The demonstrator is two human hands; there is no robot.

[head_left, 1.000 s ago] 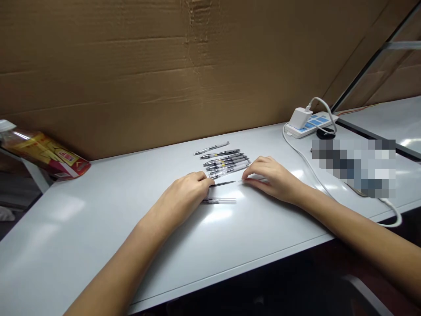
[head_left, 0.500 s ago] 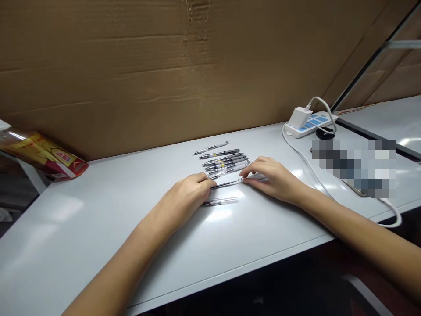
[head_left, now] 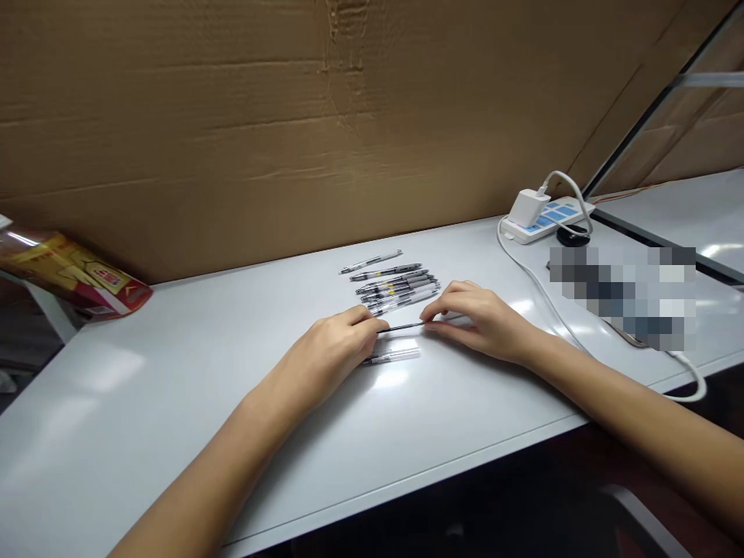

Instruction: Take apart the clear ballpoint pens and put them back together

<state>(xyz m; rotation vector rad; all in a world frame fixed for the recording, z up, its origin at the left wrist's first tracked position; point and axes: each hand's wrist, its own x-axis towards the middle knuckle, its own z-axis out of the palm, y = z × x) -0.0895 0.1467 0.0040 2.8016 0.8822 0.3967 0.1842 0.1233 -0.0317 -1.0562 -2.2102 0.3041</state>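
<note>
My left hand [head_left: 334,349] pinches one end of a thin black pen refill [head_left: 401,327] just above the white table [head_left: 174,403]. My right hand [head_left: 477,316] pinches the clear pen barrel [head_left: 450,318] at the refill's other end, and the two parts meet between my hands. A second clear pen barrel [head_left: 392,356] lies on the table just below my left fingers. Behind both hands lies a row of several pens [head_left: 395,285].
A white power strip [head_left: 546,215] with a charger and a cable [head_left: 540,287] sits at the back right. A blurred object [head_left: 621,291] lies right of my right hand. A red and yellow packet [head_left: 70,271] rests at the far left. A cardboard wall [head_left: 291,116] stands behind the table.
My hands have come closer together. The gap between the refill and the barrel has closed, so the refill's end now meets the barrel.
</note>
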